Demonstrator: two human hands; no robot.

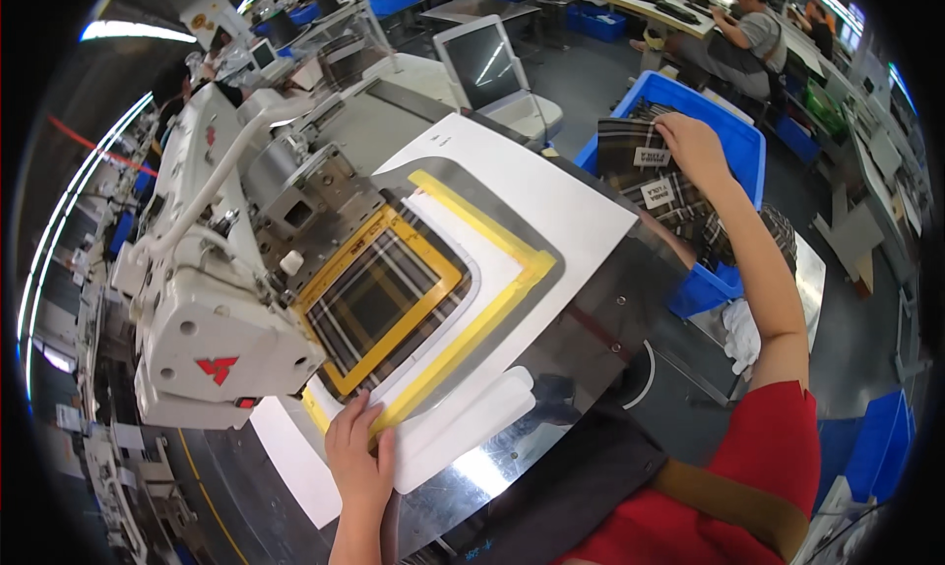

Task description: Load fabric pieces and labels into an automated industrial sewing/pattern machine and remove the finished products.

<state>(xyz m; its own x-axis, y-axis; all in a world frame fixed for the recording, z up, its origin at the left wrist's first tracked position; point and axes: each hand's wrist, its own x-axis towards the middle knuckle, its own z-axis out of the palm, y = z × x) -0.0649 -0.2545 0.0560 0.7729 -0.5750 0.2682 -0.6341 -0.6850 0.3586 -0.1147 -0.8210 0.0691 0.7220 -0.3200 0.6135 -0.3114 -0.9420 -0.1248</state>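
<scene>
Plaid panel [366,304] flat under yellow frame [402,335]; labelled piece [624,163] held.

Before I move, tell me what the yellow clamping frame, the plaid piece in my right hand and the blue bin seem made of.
Yellow clamping frame: smooth, rigid and straight-edged; painted metal or hard plastic, the look leaves it open.
Plaid piece in your right hand: probably woven cloth, matte and soft-looking.
Blue bin: likely moulded plastic, from its even colour and slight sheen.

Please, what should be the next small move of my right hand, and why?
Probably, the right hand should lower the labelled plaid fabric into the blue bin: it pinches that fabric beside or above the bin, while another plaid piece lies under the yellow frame.
</scene>
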